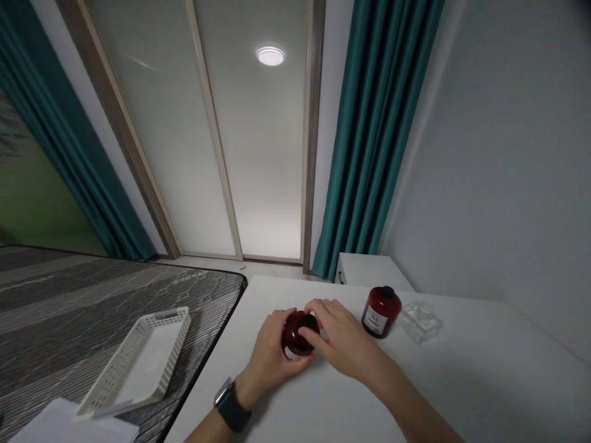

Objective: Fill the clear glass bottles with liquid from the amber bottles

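A dark red bottle (pixel 294 337) with a black cap (pixel 307 321) stands between my hands on the white table (pixel 341 403). My left hand (pixel 271 351) wraps round the bottle's body from the left; a dark-banded watch is on that wrist. Over the top, my right hand (pixel 339 337) has its thumb and fingers closed about the black cap. Part of a pale label shows low on the bottle, mostly covered by fingers. Just right of my right hand sits a second dark red bottle (pixel 381 312), upright, with a black cap and a white label.
Clear plastic packaging (pixel 420 321) lies beside the second bottle. On the grey striped bed (pixel 203 301) at left rest a white perforated basket (pixel 133 363) and white paper (pixel 69 426). A white cabinet (pixel 372 271) stands beyond the table's far edge, with a wall at right.
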The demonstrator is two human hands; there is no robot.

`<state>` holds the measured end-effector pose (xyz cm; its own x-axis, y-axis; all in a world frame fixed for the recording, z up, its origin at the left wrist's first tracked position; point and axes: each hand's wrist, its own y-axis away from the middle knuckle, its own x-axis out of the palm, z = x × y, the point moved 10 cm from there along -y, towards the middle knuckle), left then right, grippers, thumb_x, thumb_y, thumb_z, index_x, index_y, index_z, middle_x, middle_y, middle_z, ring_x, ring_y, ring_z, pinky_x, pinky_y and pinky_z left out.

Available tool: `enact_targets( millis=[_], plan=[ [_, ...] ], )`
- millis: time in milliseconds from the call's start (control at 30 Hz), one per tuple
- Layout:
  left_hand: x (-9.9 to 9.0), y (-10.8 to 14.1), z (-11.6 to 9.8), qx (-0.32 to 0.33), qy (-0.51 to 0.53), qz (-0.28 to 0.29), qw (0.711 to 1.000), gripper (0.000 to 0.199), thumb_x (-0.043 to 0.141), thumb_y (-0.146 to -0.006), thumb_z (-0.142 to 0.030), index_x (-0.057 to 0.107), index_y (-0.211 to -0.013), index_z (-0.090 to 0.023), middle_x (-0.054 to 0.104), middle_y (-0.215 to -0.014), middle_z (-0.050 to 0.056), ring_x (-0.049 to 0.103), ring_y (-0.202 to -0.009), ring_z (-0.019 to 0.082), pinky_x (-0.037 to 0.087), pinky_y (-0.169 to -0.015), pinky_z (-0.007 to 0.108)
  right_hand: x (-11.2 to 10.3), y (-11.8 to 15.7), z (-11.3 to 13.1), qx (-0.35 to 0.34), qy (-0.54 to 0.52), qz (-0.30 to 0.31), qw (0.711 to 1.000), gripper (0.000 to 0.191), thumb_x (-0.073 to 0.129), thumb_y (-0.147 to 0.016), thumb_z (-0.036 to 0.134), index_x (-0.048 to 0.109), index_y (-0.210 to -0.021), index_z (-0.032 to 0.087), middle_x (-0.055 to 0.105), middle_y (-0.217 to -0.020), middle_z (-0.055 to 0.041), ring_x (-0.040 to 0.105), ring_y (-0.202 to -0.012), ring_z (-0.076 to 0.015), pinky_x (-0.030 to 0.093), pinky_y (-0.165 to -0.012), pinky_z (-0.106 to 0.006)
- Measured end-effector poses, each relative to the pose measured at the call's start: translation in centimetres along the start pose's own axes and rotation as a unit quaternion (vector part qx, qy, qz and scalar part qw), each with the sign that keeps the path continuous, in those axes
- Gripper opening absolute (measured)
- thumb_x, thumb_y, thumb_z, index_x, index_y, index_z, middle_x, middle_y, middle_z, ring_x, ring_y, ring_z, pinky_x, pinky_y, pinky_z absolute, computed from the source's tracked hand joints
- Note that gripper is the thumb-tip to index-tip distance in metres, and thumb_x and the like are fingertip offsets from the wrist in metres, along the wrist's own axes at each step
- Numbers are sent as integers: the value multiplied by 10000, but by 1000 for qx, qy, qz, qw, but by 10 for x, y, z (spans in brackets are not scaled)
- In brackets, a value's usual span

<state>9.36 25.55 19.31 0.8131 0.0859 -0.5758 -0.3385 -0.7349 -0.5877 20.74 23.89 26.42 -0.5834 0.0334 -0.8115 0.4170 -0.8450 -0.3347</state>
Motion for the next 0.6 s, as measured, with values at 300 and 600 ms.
enact_targets(
  millis=[300, 600],
  plan=[
    [10, 0, 9, -58, 109, 23, 992, 657, 783, -726, -378, 497, -1293, -207, 637, -1217, 105, 627, -1092, 305, 515, -952, 440, -2, 0, 5, -12, 5, -17, 1000, 206, 601, -899, 173, 590, -1099, 225, 587, -1068, -62, 564, -981, -241, 474, -905, -435],
    [23, 5, 5, -68, 149, 69, 984, 584, 685, -786, -281, 468, -1322, -199, 624, -1258, 109, 613, -1124, 296, 493, -985, 440, 0, 1, -2, -16, -73, 7, 997, 374, 533, -834, 31, 558, -1147, 234, 557, -1147, -53, 576, -1051, -206, 471, -957, -370]
  ],
)
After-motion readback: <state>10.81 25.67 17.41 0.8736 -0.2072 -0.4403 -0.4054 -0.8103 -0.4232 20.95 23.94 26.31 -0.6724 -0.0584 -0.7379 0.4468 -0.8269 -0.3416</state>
